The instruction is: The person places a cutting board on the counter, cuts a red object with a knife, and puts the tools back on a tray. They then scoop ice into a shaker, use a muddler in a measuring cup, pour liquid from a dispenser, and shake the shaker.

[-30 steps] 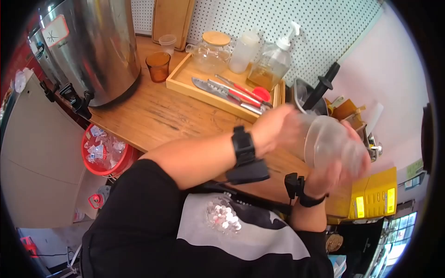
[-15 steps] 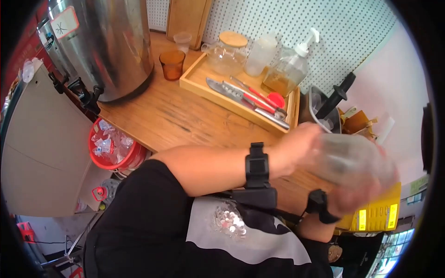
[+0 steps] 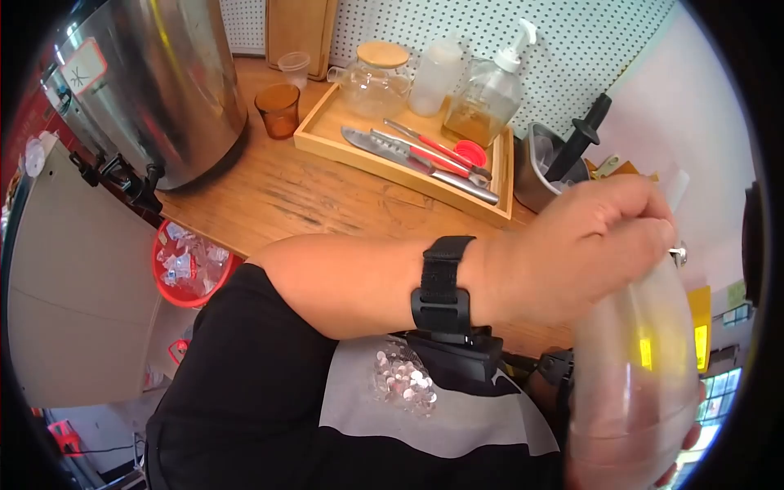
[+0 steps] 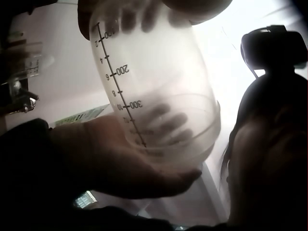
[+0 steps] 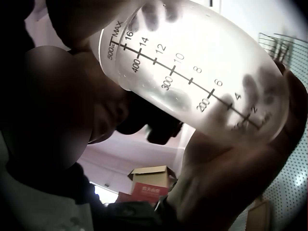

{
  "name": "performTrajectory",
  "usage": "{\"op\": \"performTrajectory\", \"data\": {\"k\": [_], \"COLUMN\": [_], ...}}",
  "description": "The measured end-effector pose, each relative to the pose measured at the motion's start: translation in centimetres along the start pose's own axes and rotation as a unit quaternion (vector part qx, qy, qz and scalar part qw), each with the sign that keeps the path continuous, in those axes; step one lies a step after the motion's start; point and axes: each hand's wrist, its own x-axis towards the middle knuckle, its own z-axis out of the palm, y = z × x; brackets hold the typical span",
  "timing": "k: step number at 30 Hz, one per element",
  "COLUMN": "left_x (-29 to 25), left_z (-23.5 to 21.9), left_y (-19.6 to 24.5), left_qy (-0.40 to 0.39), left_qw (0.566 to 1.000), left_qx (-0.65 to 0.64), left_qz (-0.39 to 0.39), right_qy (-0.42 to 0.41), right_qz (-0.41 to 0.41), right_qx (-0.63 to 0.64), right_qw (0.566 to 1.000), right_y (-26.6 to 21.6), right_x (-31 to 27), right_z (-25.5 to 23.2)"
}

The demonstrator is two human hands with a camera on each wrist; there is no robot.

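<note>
Both my hands grip a translucent plastic shaker (image 3: 633, 343) with a black measuring scale, which stands out in both wrist views. It is held in the air at the right of the head view, tilted. My left hand (image 3: 592, 245) wraps the upper end, where the scale's low numbers are. My right hand (image 4: 122, 159) holds the lower end, near the MAX mark and the ring line. Shadowy fingertips show through the plastic in the wrist views. In the head view much of the right hand is behind the shaker.
A wooden tray (image 3: 392, 175) holds red-handled tools, a glass teapot (image 3: 371, 90) and a pump bottle (image 3: 482, 106). An amber glass (image 3: 279, 114) stands beside a large steel urn (image 3: 163, 82). A grey container (image 3: 535, 175) with a black-handled tool stands behind my left hand.
The shaker, blurred while both hands moved it about earlier, now appears sharper, closer and more upright in the head view. Both hands still hold it; the right has dropped lower.
</note>
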Motion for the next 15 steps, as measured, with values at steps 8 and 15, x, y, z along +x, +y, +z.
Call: {"op": "performTrajectory", "data": {"k": [8,15], "left_x": [-2.7,-1.9], "left_z": [-2.5,-5.4], "left_y": [-4.8,-6.9], "left_qy": [0.25,0.172], "left_qw": [0.908,0.947], "left_qx": [-0.18,-0.189], "left_qz": [-0.283,-0.195], "right_qy": [0.512,0.419], "right_qz": [0.014,0.119], "right_qx": [0.189,0.219], "right_qw": [0.838,0.873], "right_y": [4.2,3.9], "right_x": [-0.3,-0.5], "right_z": [8.2,9.4]}}
